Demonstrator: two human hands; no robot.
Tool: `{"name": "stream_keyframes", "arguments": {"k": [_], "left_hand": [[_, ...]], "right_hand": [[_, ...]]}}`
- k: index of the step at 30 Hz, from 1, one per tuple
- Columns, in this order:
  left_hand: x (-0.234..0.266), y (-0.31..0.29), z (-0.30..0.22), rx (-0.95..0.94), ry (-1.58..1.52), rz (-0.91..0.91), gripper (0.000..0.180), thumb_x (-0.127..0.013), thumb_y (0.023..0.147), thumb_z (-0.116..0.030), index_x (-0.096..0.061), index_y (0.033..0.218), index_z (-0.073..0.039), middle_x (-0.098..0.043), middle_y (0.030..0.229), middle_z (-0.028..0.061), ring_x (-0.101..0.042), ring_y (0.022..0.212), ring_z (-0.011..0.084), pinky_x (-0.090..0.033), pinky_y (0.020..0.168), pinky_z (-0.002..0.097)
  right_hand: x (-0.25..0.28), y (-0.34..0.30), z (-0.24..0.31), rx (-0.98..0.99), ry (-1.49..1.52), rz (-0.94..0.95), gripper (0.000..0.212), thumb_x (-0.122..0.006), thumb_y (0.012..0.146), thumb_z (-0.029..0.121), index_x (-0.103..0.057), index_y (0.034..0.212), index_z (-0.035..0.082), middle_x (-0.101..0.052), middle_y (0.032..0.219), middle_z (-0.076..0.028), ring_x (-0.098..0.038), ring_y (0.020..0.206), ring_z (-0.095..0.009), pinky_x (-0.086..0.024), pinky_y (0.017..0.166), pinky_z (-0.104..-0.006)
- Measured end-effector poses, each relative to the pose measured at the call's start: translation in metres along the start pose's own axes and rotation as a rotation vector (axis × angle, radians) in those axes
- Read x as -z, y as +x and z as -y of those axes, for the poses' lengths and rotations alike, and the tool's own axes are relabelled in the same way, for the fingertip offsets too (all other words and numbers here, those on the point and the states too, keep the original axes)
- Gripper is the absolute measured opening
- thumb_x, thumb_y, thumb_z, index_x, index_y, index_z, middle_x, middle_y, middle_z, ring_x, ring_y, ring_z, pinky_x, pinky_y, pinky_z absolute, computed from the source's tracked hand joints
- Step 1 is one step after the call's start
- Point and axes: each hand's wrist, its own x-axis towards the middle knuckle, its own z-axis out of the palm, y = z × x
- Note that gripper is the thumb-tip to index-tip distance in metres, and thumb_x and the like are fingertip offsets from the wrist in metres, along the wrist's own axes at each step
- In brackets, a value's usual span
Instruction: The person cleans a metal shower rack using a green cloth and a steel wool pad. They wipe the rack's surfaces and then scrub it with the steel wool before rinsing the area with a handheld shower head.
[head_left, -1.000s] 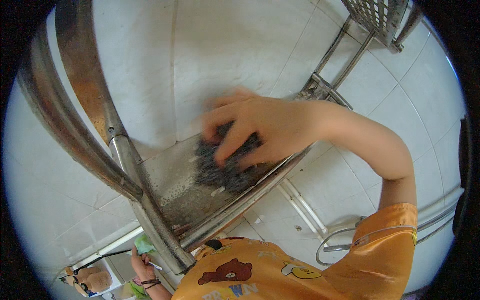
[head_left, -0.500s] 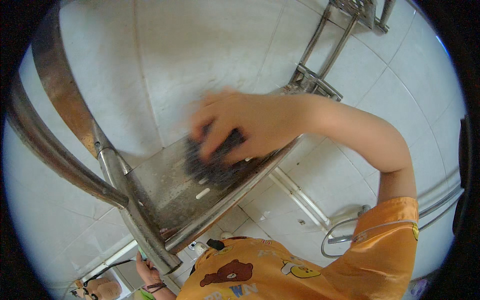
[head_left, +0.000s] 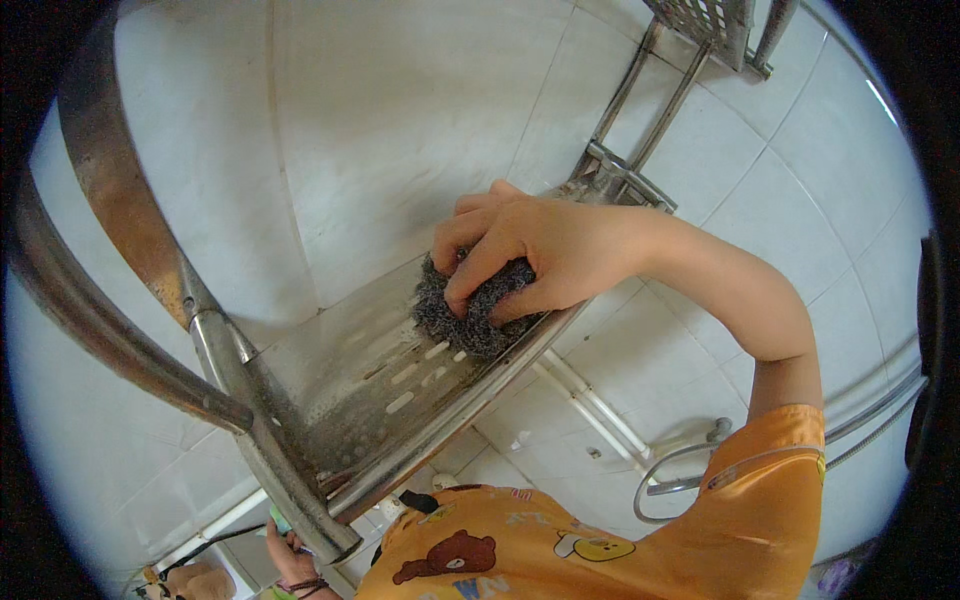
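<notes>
My right hand (head_left: 525, 255) is closed over a dark grey steel wool scourer (head_left: 480, 305), with fingers curled into its mesh. The scourer rests on the slotted floor of a metal rack (head_left: 345, 385), which is stained and spotted. At the lower left, my left hand (head_left: 290, 555), with a dark band at the wrist, is beside the rack's corner tube. Its fingers are bent round a pale green thing (head_left: 279, 518), mostly hidden, whose kind I cannot make out.
Curved metal bars (head_left: 115, 320) rise at the rack's left end. Beyond its far end are more metal rails and a perforated panel (head_left: 700, 20). White pipes (head_left: 595, 415) run below, near a flexible hose (head_left: 645, 490). A tiled wall (head_left: 400, 120) lies behind the rack.
My right hand has slid the scourer along the rack, to the right and slightly up, uncovering more slots. The hand's blur is gone. My left hand stays near the corner tube.
</notes>
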Motion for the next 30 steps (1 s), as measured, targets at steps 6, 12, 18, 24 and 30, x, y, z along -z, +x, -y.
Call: {"name": "stream_keyframes", "arguments": {"k": [6,12,18,24,30], "left_hand": [[0.016,0.027,0.012,-0.046,-0.046,0.108,0.018,-0.048,0.091,-0.026,-0.055,0.092,-0.008,-0.042,0.061,-0.0038,-0.028,0.041,0.0045,-0.022,0.033,0.0178],[0.017,0.030,0.013,0.024,-0.071,0.107,0.018,-0.048,0.092,-0.024,-0.055,0.094,-0.007,-0.043,0.062,-0.0036,-0.028,0.041,0.0044,-0.025,0.034,0.0177],[0.021,0.034,0.012,-0.069,0.073,0.037,0.018,-0.050,0.091,-0.025,-0.055,0.091,-0.007,-0.041,0.060,-0.0032,-0.028,0.042,0.0053,-0.024,0.034,0.0185],[0.042,0.055,0.018,0.073,-0.107,0.183,0.020,-0.051,0.091,-0.027,-0.054,0.090,-0.007,-0.039,0.058,-0.0035,-0.026,0.041,0.0051,-0.021,0.034,0.0188],[0.026,0.039,-0.002,0.081,-0.006,0.152,0.026,-0.043,0.093,-0.025,-0.053,0.106,-0.005,-0.042,0.067,0.0013,-0.034,0.052,0.0109,-0.031,0.043,0.0232]], "right_hand": [[0.025,-0.060,-0.019,-0.358,0.078,0.081,0.023,-0.067,0.069,0.008,-0.067,0.091,0.007,-0.054,0.097,-0.008,-0.049,0.098,-0.024,-0.038,0.086,-0.0342],[0.007,-0.012,-0.007,-0.133,0.232,0.103,0.021,-0.069,0.065,0.010,-0.068,0.086,0.009,-0.053,0.097,-0.006,-0.047,0.097,-0.024,-0.032,0.089,-0.0377],[-0.003,0.029,0.011,0.089,0.076,0.090,0.023,-0.067,0.067,0.016,-0.069,0.089,0.010,-0.054,0.097,-0.008,-0.049,0.096,-0.028,-0.040,0.085,-0.0386],[0.027,-0.057,-0.021,-0.443,0.132,0.109,0.026,-0.071,0.061,0.006,-0.069,0.087,0.010,-0.052,0.097,-0.005,-0.048,0.096,-0.024,-0.037,0.086,-0.0357],[0.015,-0.037,-0.002,-0.267,0.173,0.079,0.027,-0.070,0.060,0.007,-0.069,0.088,0.010,-0.051,0.097,-0.005,-0.046,0.095,-0.023,-0.032,0.088,-0.0374]]}}
